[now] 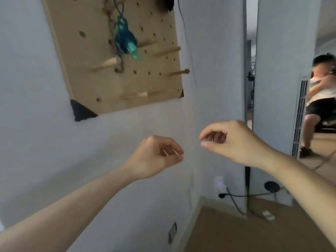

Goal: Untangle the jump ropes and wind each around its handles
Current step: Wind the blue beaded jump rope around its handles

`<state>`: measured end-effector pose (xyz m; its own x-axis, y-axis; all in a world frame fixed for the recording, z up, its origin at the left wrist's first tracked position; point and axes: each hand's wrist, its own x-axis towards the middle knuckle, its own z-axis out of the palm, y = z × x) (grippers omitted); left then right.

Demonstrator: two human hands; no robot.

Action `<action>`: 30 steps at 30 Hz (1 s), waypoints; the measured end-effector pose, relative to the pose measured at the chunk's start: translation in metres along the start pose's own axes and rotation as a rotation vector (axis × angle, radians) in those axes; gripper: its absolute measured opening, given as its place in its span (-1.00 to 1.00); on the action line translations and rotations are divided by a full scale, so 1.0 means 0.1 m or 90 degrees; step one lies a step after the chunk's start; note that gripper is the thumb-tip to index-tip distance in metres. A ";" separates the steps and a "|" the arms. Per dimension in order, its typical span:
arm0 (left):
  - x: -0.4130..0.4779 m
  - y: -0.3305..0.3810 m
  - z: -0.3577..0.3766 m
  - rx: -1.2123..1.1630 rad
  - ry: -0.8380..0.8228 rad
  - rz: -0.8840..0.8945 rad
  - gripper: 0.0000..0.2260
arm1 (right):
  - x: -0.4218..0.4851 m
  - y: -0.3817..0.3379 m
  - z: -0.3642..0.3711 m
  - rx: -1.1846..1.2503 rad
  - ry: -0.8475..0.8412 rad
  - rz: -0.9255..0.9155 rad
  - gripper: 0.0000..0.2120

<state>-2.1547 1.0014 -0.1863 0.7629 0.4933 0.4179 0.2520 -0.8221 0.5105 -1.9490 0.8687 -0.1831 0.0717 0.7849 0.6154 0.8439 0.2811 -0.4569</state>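
Observation:
A teal jump rope (pixel 125 40) hangs as a wound bundle from a peg on the wooden pegboard (pixel 85 82), high on the wall. Beside it a beige rope (pixel 111 17) dangles down to a lower peg; blur hides its handles. My left hand (pixel 156 157) is raised below the board's lower right corner, fingers loosely curled, thumb close to the fingertips, holding nothing. My right hand (pixel 234 142) hovers a little higher and to the right, index finger and thumb slightly apart, also holding nothing. Both hands are well below the ropes.
Several wooden pegs (pixel 179 72) stick out of the board. A wall plug and black cable (pixel 231 194) sit near the wooden floor (pixel 236 233). The wall ends at a corner on the right, and beyond it another person (pixel 320 99) stands.

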 end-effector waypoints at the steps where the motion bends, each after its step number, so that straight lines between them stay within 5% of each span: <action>1: -0.02 -0.14 0.26 -0.020 -0.018 -0.016 -0.96 | -0.16 0.17 0.11 -0.008 -0.025 0.032 -0.93; 14: -0.45 -1.64 3.38 0.036 -0.523 -0.172 -0.83 | -2.21 2.45 1.53 -0.100 -0.361 0.428 -0.95; 23: -1.41 -2.37 4.99 -0.073 -0.614 -0.307 -0.85 | -3.62 3.10 2.40 -0.057 -0.517 0.566 -0.92; 26: -1.81 -2.55 5.37 -0.011 -0.621 -0.250 -0.93 | -4.10 3.21 2.69 -0.080 -0.609 0.608 -0.85; 30: -2.25 -2.84 5.85 -0.060 -0.688 -0.192 -0.44 | -4.81 3.35 2.92 -0.112 -0.587 0.592 -0.45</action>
<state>-2.0494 0.9575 -0.8646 0.8053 0.1259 -0.5793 0.5026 -0.6631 0.5546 -1.8557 0.7467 -0.8196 0.3318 0.7498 -0.5724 0.7393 -0.5836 -0.3360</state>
